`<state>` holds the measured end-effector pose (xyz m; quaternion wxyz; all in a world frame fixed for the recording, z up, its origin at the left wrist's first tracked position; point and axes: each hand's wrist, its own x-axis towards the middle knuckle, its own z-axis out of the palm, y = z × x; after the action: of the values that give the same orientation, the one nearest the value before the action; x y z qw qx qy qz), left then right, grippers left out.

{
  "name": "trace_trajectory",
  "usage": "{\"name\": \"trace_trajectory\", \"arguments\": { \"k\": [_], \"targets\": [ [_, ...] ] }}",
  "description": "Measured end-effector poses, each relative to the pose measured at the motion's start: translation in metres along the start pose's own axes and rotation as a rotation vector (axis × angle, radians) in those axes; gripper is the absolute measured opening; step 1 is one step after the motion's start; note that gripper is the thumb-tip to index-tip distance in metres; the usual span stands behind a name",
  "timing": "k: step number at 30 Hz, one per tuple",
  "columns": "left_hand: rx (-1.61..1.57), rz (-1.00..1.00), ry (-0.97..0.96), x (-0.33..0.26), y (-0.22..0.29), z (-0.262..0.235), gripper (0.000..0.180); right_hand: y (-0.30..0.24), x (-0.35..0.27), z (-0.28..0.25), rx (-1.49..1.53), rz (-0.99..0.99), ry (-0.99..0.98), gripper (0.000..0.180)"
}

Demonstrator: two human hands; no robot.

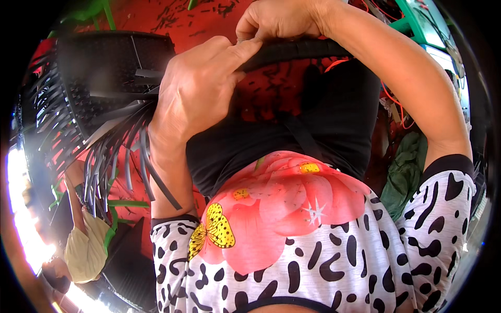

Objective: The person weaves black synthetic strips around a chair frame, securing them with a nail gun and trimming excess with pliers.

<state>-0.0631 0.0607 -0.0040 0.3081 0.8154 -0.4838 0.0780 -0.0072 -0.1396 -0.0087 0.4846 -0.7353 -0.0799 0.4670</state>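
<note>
Both hands pinch a black rubbery strip (297,50) — left hand (195,88), right hand (274,20) closed on it; likely light, floppy, best held near the ends.

A red floor (209,15) fills the top of the frame, littered with short dark scraps. Green furniture frames stand at the upper left (99,10) and upper right (412,23). An orange cable (396,107) trails down the right side beside a crumpled green cloth (407,175). Harsh white daylight (21,219) floods in along the lower left edge.
</note>
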Motion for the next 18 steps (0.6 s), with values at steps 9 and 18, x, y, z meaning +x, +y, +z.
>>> {"name": "trace_trajectory", "arguments": {
  "k": [9, 18],
  "targets": [
    [0.011, -0.082, 0.043, -0.001, -0.003, 0.003, 0.043, -0.003, -0.011, -0.001, -0.356, -0.338, -0.075, 0.022],
    [0.012, -0.068, 0.097, 0.000, -0.016, 0.001, 0.030, 0.008, -0.056, 0.059, -0.975, -1.026, 0.785, 0.037]
  ]
}}
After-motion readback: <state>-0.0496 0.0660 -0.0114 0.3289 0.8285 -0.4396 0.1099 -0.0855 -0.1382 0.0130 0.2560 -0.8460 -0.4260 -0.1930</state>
